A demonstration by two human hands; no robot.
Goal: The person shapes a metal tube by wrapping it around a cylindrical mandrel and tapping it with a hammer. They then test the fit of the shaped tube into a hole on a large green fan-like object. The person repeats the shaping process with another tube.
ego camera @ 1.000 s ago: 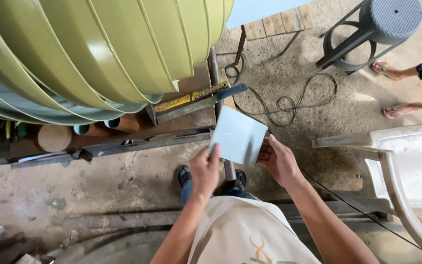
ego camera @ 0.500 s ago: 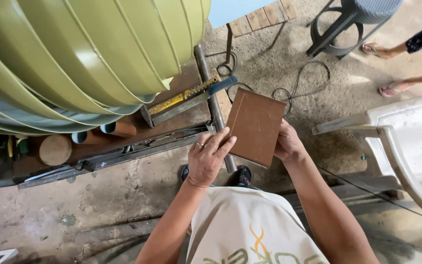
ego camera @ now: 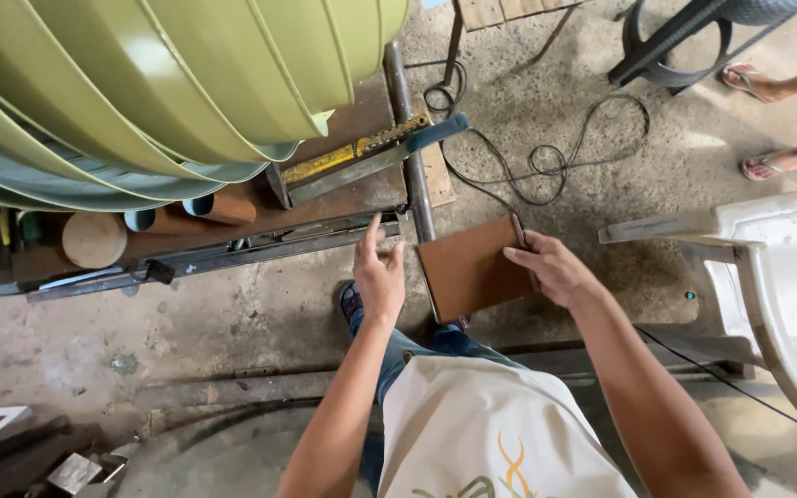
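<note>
Brown sheet (ego camera: 472, 269): flat rectangular pc, rust-brown face up, held above concrete floor (ego camera: 260, 314) in front of person's knees, just right of steel post (ego camera: 410, 157).
R hand (ego camera: 555, 270): on sheet's right edge, fingers curled over top right corner, thumb on face; has hold of sheet.
L hand (ego camera: 379, 277): just beside sheet's left edge, fingers loosely spread & pointing up, index raised; contact w/ edge can't be told, not closed on anything.
Curved green panels (ego camera: 159, 92): stacked, upper left.
Rail (ego camera: 223, 254): dark steel, lying on floor left of post.
Yellow-and-grey tool (ego camera: 371, 157): blue handle, on bench near post.
Black cable (ego camera: 555, 157): looped on floor beyond sheet.
White chair (ego camera: 777, 267): right edge.
Other person's sandalled feet (ego camera: 758, 88): top right, well apart.
</note>
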